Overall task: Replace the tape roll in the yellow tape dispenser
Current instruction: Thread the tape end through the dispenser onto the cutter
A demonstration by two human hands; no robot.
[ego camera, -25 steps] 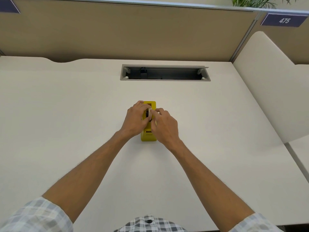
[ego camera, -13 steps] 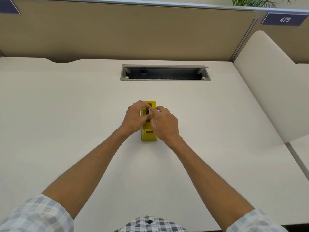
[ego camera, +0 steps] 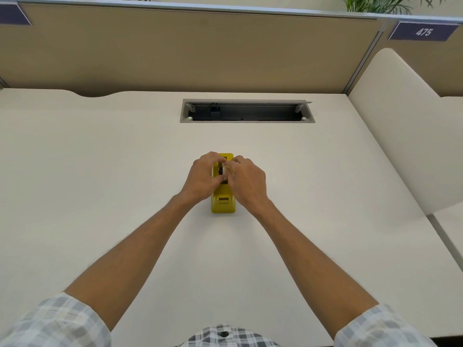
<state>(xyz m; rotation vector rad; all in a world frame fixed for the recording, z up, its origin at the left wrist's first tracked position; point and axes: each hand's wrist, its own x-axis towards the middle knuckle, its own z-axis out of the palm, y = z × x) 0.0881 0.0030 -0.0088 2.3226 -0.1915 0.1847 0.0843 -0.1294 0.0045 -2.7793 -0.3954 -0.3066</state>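
The yellow tape dispenser (ego camera: pixel 223 204) stands on the white desk (ego camera: pixel 100 186) at its middle, its long axis pointing away from me. Both hands close over the dispenser's top. My left hand (ego camera: pixel 202 180) wraps its left side, and my right hand (ego camera: pixel 246 182) covers the right side. Between the fingertips a pale, clear tape roll (ego camera: pixel 224 169) with a dark core shows in the dispenser's slot, pinched from both sides. Most of the roll is hidden by fingers.
A grey cable slot (ego camera: pixel 246 111) lies open in the desk behind the dispenser. A tan partition (ego camera: pixel 190 48) runs along the back. A cream side panel (ego camera: pixel 400 136) rises at the right, with a "475" sign (ego camera: pixel 423 31) above it.
The hands have stayed on the dispenser top. The fingertips have shifted slightly around the tape roll; the dispenser has not moved.
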